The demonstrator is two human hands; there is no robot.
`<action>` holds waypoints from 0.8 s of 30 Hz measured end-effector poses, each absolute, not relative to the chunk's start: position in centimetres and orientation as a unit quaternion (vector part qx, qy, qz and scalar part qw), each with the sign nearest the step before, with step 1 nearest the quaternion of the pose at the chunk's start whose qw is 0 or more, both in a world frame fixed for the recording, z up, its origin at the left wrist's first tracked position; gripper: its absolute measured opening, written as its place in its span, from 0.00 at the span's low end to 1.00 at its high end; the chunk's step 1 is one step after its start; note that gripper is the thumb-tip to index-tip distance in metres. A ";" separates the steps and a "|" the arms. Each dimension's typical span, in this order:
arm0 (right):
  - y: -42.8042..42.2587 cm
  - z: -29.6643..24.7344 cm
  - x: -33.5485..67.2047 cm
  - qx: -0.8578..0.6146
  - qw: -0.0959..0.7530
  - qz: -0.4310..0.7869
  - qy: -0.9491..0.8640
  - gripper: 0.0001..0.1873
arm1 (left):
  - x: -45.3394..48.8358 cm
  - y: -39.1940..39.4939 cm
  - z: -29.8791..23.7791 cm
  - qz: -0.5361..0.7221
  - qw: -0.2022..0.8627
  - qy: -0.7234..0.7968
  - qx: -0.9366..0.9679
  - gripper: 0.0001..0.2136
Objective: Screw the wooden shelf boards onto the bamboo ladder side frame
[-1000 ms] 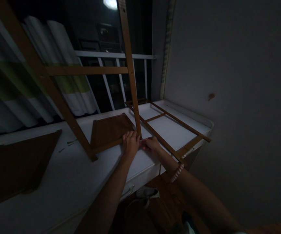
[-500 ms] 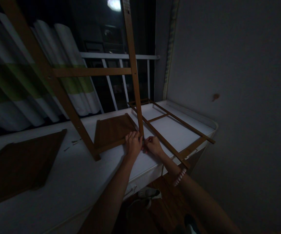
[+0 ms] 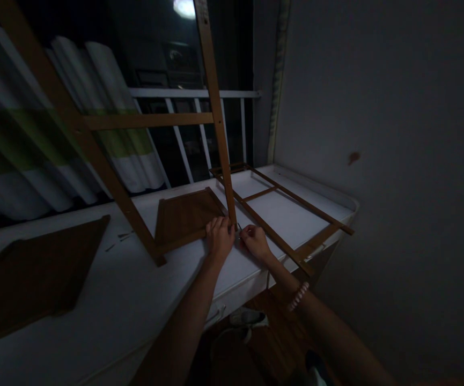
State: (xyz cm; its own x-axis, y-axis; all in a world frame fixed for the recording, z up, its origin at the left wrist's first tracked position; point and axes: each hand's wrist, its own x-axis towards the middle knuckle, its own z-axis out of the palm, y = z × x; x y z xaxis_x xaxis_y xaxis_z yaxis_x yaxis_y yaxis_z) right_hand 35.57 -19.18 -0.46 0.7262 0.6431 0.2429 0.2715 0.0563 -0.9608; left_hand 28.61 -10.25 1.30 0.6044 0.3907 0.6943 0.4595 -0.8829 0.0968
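Observation:
An upright wooden frame [image 3: 143,120] stands on a white surface [image 3: 135,289], its right post [image 3: 220,145] coming down to a brown shelf panel [image 3: 185,217] lying flat. My left hand [image 3: 219,238] presses on the panel's near corner at the foot of that post, fingers curled down. My right hand [image 3: 253,241] is beside it, pinched on a small thin metal tool [image 3: 239,227] at the joint. A bead bracelet [image 3: 298,296] is on my right wrist.
A second wooden frame [image 3: 284,206] lies flat at the right end of the surface, near the wall. Another brown panel [image 3: 30,273] lies at the left. Small loose pegs [image 3: 119,238] lie near the frame's left foot. White railing and curtain stand behind. Shoes lie on the floor below.
My right hand has drawn into a tighter pinch at the foot of the post. The view has shifted slightly; the frame and panel stay put.

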 end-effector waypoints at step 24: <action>-19.2 -0.5 35.6 -0.682 0.628 0.133 -0.351 0.07 | 28.5 -10.5 1.4 -0.364 0.037 -0.239 -0.900 0.12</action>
State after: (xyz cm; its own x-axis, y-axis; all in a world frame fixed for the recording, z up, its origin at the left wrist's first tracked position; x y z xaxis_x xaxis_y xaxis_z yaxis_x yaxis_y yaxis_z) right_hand 35.57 -19.17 -0.49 0.7178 0.6457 0.2603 0.3121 0.0358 -0.9494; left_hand 28.52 -10.47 1.37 0.6211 0.4025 0.6724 0.4567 -0.8832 0.1068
